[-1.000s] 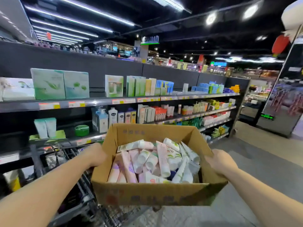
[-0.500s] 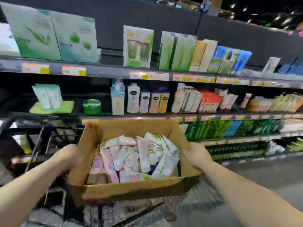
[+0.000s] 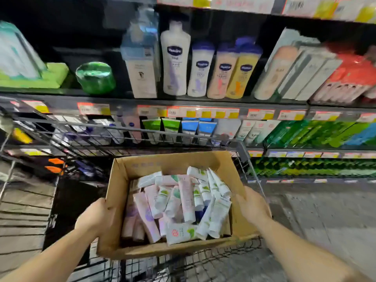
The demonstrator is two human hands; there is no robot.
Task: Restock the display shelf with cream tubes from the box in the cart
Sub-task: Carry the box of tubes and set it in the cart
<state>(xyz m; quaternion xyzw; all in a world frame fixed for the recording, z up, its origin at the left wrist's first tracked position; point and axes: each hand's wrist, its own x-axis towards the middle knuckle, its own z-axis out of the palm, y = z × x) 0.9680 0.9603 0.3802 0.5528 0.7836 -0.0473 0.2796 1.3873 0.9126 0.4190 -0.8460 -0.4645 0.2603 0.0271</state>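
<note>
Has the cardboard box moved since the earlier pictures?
Yes. The cardboard box has come down: earlier its far rim reached the lotion bottle shelf, and now it sits below the cart rim.

The open brown corrugated-cardboard box (image 3: 173, 165) looks matt and rough-edged. The white and pink plastic cream tubes (image 3: 186, 200) piled inside it are smooth with a soft sheen. The dark wire cart (image 3: 130, 130) is thin metal rod. On the far shelf, the tall white plastic lotion bottle (image 3: 175, 58) is glossy, as is the round green jar (image 3: 95, 77) to its left.
</note>
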